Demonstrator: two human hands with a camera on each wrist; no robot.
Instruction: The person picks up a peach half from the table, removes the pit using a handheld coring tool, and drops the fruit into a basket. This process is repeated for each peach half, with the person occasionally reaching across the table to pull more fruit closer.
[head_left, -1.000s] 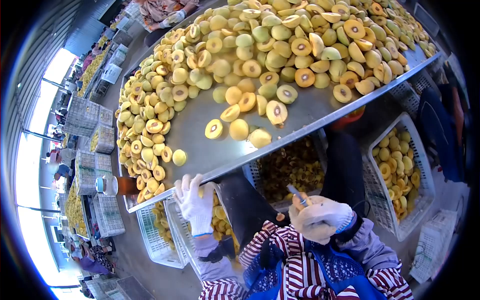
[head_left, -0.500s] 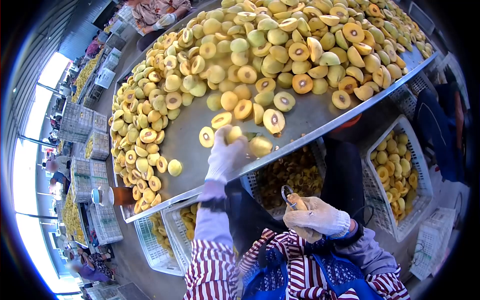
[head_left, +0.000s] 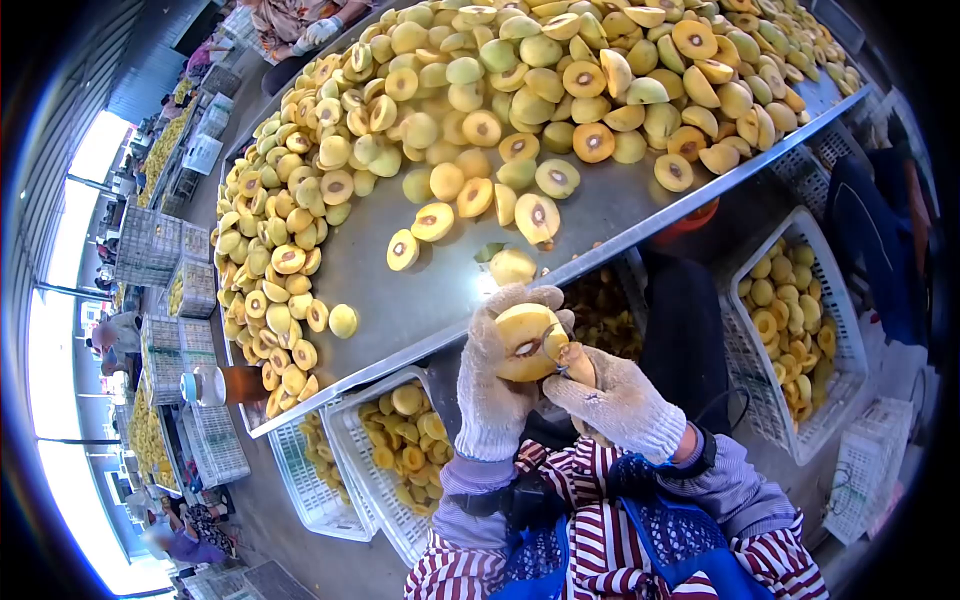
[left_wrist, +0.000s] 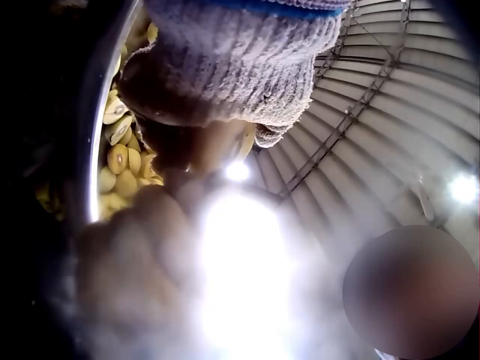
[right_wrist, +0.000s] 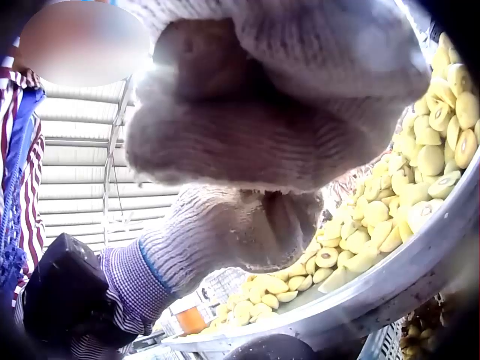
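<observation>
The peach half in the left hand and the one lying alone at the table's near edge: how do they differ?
The held peach half shows its cut face with the pit; the lone peach half shows smooth skin. The held one is gripped by the left hand, the right hand working a tool into it; the lone one lies untouched on the table. Both are yellow.
</observation>
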